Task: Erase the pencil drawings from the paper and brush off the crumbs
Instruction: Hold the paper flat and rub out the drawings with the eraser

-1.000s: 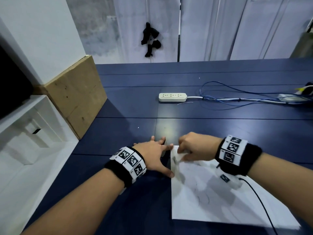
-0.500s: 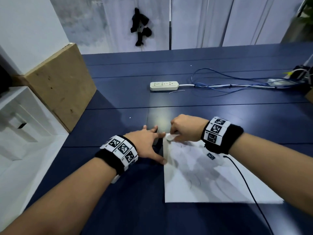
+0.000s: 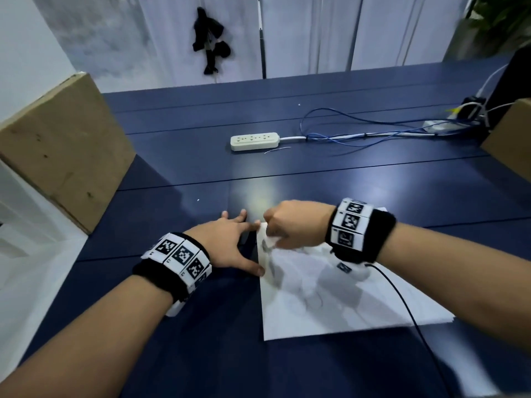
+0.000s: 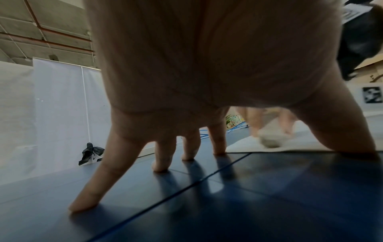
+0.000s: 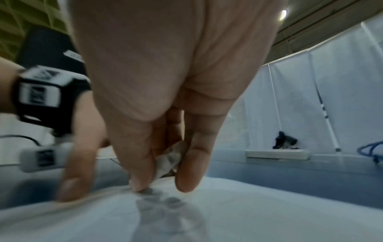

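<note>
Paper [image 3: 339, 297] flat on the near right of the table [image 3: 201, 173], faint pencil marks [image 3: 313, 301] left across its middle. Eraser [image 5: 168, 159] pinched in the right hand [image 3: 296, 225], rubbing the far left corner; best kept to short, light strokes running away from the pinned edge, to avoid buckling the sheet. Left hand [image 3: 227, 242] splayed, thumb [image 3: 254, 270] and forefinger holding down the left edge, to stay pressed firm.
</note>
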{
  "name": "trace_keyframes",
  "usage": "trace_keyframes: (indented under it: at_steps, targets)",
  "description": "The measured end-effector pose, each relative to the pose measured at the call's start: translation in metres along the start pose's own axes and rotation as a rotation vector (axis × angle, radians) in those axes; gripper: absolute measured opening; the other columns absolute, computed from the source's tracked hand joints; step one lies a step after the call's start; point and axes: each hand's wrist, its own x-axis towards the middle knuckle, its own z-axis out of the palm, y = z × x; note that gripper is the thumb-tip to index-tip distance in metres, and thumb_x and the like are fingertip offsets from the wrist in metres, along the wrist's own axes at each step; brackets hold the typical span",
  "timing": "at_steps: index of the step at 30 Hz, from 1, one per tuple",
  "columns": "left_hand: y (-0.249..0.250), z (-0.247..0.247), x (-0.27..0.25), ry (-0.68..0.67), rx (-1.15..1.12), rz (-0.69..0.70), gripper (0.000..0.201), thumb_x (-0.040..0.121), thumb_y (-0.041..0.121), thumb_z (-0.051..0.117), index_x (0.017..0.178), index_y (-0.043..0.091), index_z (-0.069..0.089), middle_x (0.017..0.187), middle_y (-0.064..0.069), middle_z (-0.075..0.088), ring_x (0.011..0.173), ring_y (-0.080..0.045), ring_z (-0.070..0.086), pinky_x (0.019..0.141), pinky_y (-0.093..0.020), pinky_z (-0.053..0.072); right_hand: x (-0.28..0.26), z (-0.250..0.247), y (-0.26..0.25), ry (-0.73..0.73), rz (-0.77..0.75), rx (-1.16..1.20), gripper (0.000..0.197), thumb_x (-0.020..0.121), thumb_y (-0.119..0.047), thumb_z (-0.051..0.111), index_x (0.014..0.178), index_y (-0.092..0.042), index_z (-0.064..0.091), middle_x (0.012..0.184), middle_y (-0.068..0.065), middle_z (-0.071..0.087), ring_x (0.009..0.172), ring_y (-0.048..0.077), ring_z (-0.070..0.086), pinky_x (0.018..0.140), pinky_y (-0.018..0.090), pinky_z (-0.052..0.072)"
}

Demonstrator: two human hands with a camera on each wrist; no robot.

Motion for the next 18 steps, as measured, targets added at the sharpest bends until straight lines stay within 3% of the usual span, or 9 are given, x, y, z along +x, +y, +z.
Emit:
trace_keyframes:
  at_steps: [4, 9, 14, 16, 18]
  targets:
    - [0.002, -0.001, -0.001, 0.003, 0.005, -0.002, 0.117, 0.056, 0.084, 0.067, 0.153, 0.045, 0.015, 0.165, 0.002, -0.001, 0.150, -0.038, 0.002, 0.118, -0.051, 0.026, -0.004, 0.002, -0.004, -0.046, -0.106, 0.026, 0.023, 0.086, -0.030, 0.064, 0.091, -0.008, 0.070, 0.099, 0.010, 0.062, 0.087, 0.029, 0.057, 0.064, 0.030, 0.030]
    - [0.002, -0.002, -0.003, -0.017, 0.003, -0.007, 0.119, 0.058, 0.085, 0.066, 0.155, 0.043, 0.011, 0.165, 0.002, -0.004, 0.150, -0.038, 0.000, 0.118, -0.053, 0.025, 0.010, -0.005, 0.010, 0.062, 0.112, 0.052, 0.032, 0.093, -0.038, 0.054, 0.098, -0.011, 0.071, 0.105, 0.009, 0.062, 0.093, 0.032, 0.061, 0.065, 0.034, 0.041]
    - [0.004, -0.003, -0.003, 0.003, -0.015, -0.006, 0.117, 0.057, 0.082, 0.070, 0.154, 0.044, 0.015, 0.165, 0.001, -0.001, 0.150, -0.039, 0.002, 0.119, -0.052, 0.023, -0.012, 0.005, -0.004, -0.022, -0.083, 0.087, 0.022, 0.087, -0.029, 0.064, 0.095, -0.010, 0.071, 0.103, 0.004, 0.058, 0.086, 0.024, 0.055, 0.065, 0.026, 0.027]
    - [0.005, -0.002, -0.003, 0.002, -0.015, -0.008, 0.118, 0.057, 0.082, 0.069, 0.154, 0.044, 0.015, 0.165, 0.002, -0.001, 0.150, -0.039, 0.002, 0.118, -0.052, 0.024, -0.009, 0.002, -0.002, -0.039, -0.092, 0.084, 0.022, 0.085, -0.029, 0.066, 0.097, -0.011, 0.072, 0.101, 0.005, 0.061, 0.087, 0.024, 0.056, 0.066, 0.031, 0.034]
    - [0.005, -0.003, -0.003, -0.007, -0.012, -0.008, 0.118, 0.057, 0.083, 0.068, 0.154, 0.043, 0.014, 0.165, 0.002, -0.003, 0.150, -0.038, 0.000, 0.118, -0.053, 0.024, 0.002, -0.002, 0.008, 0.024, 0.025, 0.076, 0.023, 0.086, -0.032, 0.064, 0.096, -0.013, 0.072, 0.101, 0.006, 0.064, 0.090, 0.028, 0.059, 0.067, 0.035, 0.045]
